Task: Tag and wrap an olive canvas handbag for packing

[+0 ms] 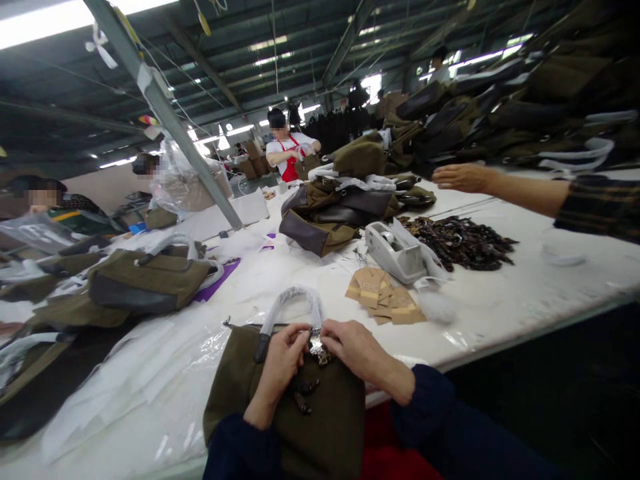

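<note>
An olive-green handbag (320, 427) leans at the table's front edge, directly before me. Its arched handle (295, 298) is wrapped in white film. My left hand (284, 360) pinches with thumb and forefinger at the left side of a bag charm (317, 343) by the handle's base. From the other side my right hand (357, 347) has its fingers closed on the same charm. The charm has shiny metal parts, and dark brown dangling pieces (303, 395) hang below it against the bag. The exact grip points are partly hidden by the fingers.
Behind the bag lie brown paper tags (383, 297), a grey tape dispenser (395, 253) and a heap of dark charms (460, 243). More handbags (145, 280) are piled left and at the back. A co-worker's arm (520, 190) reaches in from the right. A slanted metal post (175, 127) stands at left.
</note>
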`<move>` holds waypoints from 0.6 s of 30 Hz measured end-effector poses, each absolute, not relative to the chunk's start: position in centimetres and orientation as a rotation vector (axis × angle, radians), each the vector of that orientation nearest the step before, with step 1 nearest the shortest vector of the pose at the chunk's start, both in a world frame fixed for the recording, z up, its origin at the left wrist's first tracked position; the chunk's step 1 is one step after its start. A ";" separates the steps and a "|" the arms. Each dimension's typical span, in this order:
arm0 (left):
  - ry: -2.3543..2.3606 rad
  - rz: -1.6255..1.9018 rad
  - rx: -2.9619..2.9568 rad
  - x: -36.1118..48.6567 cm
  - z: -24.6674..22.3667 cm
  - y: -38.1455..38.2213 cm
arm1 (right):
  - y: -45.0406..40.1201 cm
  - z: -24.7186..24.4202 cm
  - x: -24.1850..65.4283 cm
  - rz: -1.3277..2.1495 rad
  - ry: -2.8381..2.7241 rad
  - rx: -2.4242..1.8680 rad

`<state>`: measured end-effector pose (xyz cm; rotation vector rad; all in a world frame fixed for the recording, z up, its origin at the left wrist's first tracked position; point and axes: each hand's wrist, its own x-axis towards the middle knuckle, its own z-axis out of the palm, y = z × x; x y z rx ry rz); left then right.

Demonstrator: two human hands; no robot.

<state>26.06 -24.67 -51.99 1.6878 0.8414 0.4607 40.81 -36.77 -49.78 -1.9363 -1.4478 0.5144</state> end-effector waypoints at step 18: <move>0.833 0.489 1.689 26.1 -51.7 -25.0 | -36.7 -49.3 40.1 0.331 -1.499 -2.240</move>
